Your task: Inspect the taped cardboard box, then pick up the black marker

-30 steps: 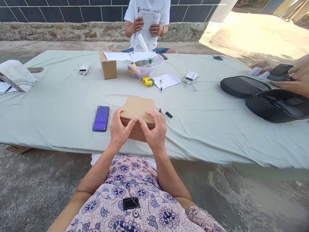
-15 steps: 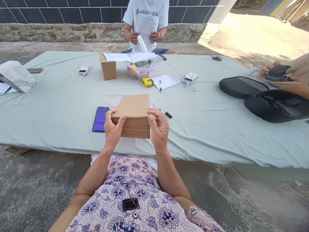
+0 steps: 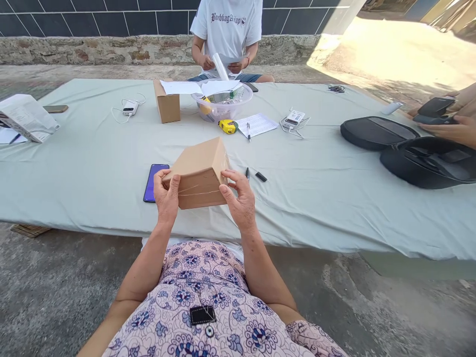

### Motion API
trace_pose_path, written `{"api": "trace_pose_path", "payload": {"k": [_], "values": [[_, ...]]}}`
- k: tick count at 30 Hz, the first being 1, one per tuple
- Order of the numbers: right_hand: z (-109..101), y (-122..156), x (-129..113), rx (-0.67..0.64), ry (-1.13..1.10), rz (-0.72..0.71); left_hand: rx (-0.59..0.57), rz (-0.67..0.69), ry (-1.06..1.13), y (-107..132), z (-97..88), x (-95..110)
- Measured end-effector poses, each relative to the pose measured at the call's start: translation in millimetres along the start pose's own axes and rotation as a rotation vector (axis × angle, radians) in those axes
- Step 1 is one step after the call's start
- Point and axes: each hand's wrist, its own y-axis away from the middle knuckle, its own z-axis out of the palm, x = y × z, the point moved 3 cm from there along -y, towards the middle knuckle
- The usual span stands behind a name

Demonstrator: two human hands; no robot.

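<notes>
Between my two hands is a brown cardboard box (image 3: pixel 199 161), tilted and turned so that its right side shows. My left hand (image 3: pixel 166 196) grips the box's left end, thumb on the near face and fingers over the top edge. At the right end, my right hand (image 3: pixel 240 197) holds the near corner with thumb and fingertips. A phone (image 3: pixel 151 183) with a lit purple screen lies on the table, partly behind my left hand. Just beyond my right hand lie a black pen (image 3: pixel 247 174) and its black cap (image 3: pixel 261 176).
Across the cloth-covered table (image 3: pixel 308 198) a person (image 3: pixel 226 29) holds paper. Before them are a plastic basin (image 3: pixel 223 110), a second cardboard box (image 3: pixel 168 106), a yellow tape measure (image 3: pixel 228 126) and a written sheet (image 3: pixel 260 124). An open black case (image 3: pixel 427 161) lies right, near another person's hands (image 3: pixel 451 130).
The box has turned and tilted, raising its right side and showing more of that face. Both my hands have shifted slightly left with it. The person opposite has lowered their paper.
</notes>
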Motion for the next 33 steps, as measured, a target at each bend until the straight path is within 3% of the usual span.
{"api": "trace_pose_path", "payload": {"k": [10,13,19,24,33], "values": [[0,2,5,-0.065,0.012,-0.032,0.081,-0.085,0.154,-7,-4.5,-6],[-2,2,-3,-0.041,0.023,-0.111,0.071,-0.137,0.203,-6,-2.2,-10],[-6,6,-24,0.034,0.139,-0.322,-0.058,-0.276,0.287,-3,10.1,-29],[2,9,-28,-0.006,0.253,-0.371,0.015,-0.247,0.142,0,5.8,-29],[20,13,-30,0.011,0.378,-0.381,-0.278,-0.090,-0.011,4,-0.8,-23]]}}
